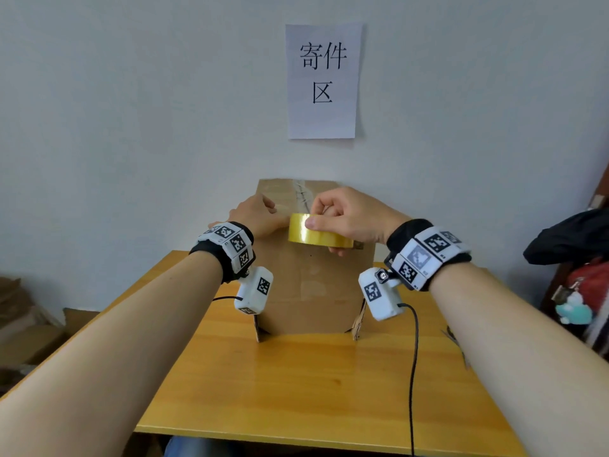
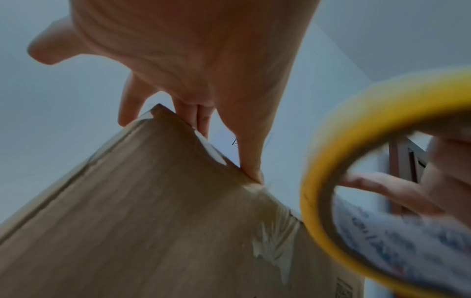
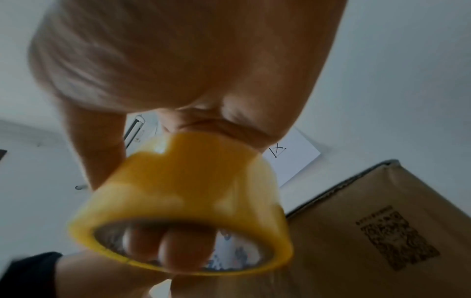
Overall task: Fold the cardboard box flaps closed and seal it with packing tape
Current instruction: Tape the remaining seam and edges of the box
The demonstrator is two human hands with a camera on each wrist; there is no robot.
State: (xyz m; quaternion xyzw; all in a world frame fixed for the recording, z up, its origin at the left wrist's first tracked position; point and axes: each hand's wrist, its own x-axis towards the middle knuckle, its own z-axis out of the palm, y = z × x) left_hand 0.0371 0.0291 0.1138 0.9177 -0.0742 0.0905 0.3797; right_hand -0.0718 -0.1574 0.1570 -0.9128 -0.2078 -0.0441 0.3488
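Pale wall [image 1: 131, 110] behind a yellow wooden table [image 1: 296, 390]; a white paper sign [image 1: 322, 81] with printed black characters is stuck to the wall above. Tall cardboard box [image 1: 309, 291] stands upright at the table's far edge, close to the wall, top flaps folded down, wrinkled clear tape [image 1: 301, 192] along the top seam. Lower flaps splay out at its base on both sides. A printed code mark sits on one side face in the right wrist view. Left hand [image 1: 257, 216] lies on the box top at its near left edge, fingers straight and pressing down on the cardboard, nothing gripped. Right hand [image 1: 346, 216] clamps the yellow packing tape roll [image 1: 316, 234] just above the box's near top edge: thumb on the outer band, fingers [image 3: 150, 248] hooked through the core. Both wrists carry black bands with white marker blocks; a black cable [image 1: 413, 374] trails over the table. Dark bag [image 1: 566, 239] at far right, flattened cardboard [image 1: 29, 331] lower left.
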